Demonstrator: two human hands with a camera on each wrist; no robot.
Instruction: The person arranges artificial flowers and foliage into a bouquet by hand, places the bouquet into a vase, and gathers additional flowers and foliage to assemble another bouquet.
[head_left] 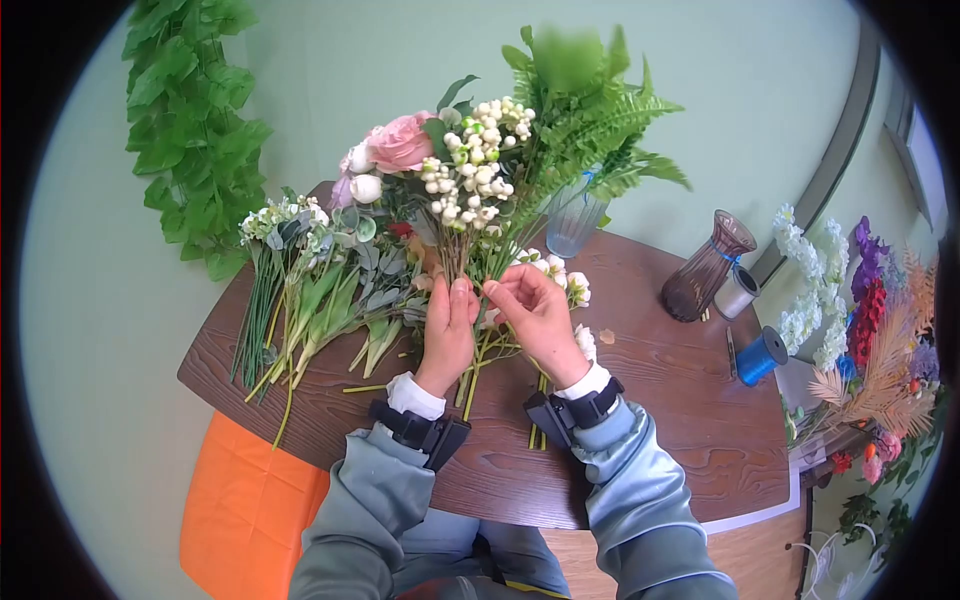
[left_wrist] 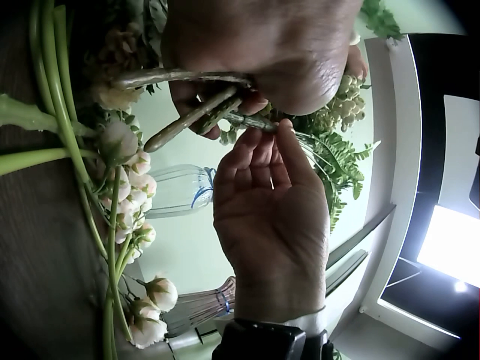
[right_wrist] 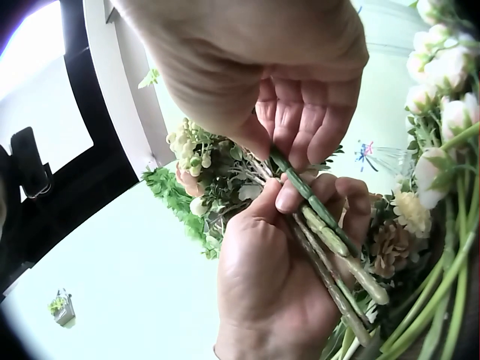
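In the head view the left hand [head_left: 447,338] grips a bundle of stems with a pink rose [head_left: 401,143], white buds and white berries [head_left: 474,165] above it. Beside it the right hand [head_left: 543,318] pinches a green stem of the fern [head_left: 600,125] between thumb and fingers, against the bundle. The right wrist view shows several brown and green stems [right_wrist: 324,229] crossing the left palm [right_wrist: 262,281], with the right thumb and fingertips on the dark green one. Stem ends [left_wrist: 187,120] stick out below the left hand in the left wrist view.
On the brown table [head_left: 500,480] lie flower stems [head_left: 320,300] at left and white flowers [head_left: 584,343] near the right hand. Behind stands a clear vase [head_left: 573,225]; at right are a dark ribbed vase [head_left: 706,268], a blue spool [head_left: 762,356] and a silver spool [head_left: 736,293].
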